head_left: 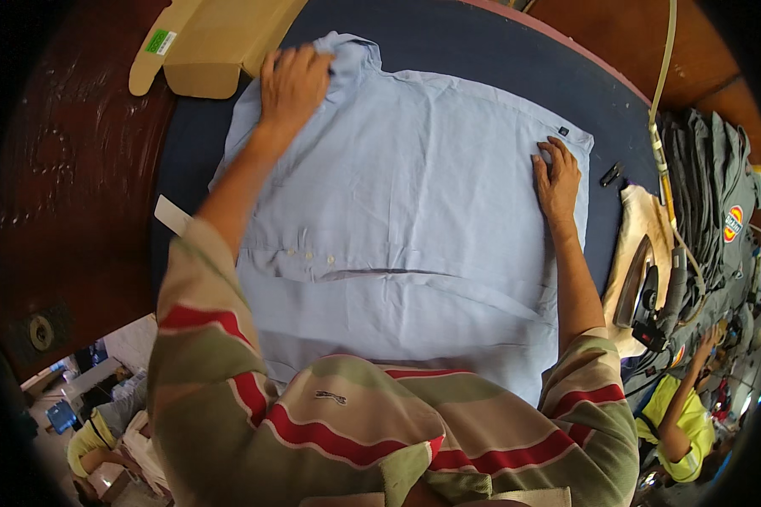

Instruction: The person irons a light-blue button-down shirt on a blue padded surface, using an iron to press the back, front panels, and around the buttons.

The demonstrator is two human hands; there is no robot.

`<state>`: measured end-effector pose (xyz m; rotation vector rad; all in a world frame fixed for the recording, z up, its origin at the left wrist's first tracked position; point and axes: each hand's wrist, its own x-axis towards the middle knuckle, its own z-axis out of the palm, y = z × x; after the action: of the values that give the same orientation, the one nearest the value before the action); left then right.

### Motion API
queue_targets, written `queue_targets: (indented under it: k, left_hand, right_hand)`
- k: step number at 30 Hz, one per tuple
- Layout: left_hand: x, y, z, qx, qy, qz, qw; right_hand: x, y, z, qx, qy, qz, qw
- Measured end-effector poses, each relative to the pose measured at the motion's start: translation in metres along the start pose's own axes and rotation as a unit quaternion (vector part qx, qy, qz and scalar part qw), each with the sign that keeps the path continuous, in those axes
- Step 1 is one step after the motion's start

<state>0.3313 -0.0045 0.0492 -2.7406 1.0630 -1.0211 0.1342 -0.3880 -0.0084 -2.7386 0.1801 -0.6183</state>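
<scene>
A bench covered in dark navy cloth point(482, 51) fills the middle, its far side curving along a dull pinkish-red edge strip point(596, 63). To the left stands a glossy, dark reddish-brown, wood-like surface point(68, 203), marked with pale scuffs and catching streaks of light; a round metal fitting point(41, 333) sits near its lower end. Beyond the bench's far right corner, another brown, wood-like surface point(685, 51) shows a dark seam. At lower left, the room opens onto pale, flat-topped furniture point(93, 376), too small to make out clearly.
</scene>
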Motion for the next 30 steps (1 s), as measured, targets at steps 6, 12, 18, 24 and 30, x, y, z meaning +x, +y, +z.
queue_targets:
  k: [6,12,18,24,30]
  left_hand:
    - [-0.037,0.018,-0.037,-0.172,0.053,-0.045,0.983]
    - [0.011,0.004,-0.008,-0.216,-0.316,-0.042,0.923]
    - [0.099,-0.124,0.043,-0.272,-0.198,-0.309,0.889]
    - [0.065,0.008,0.022,-0.176,-0.106,-0.004,0.979]
    - [0.016,0.047,0.013,-0.187,-0.177,0.035,0.966]
  right_hand:
    - [0.001,-0.004,-0.004,0.01,0.009,-0.001,1.0]
    - [0.001,0.0,-0.003,0.012,0.01,0.01,1.0]
    - [0.002,-0.007,-0.002,0.013,-0.002,0.007,1.0]
    - [0.001,0.019,-0.01,0.176,-0.001,0.055,0.983]
    - [0.016,0.085,-0.057,-0.071,0.108,0.193,0.973]
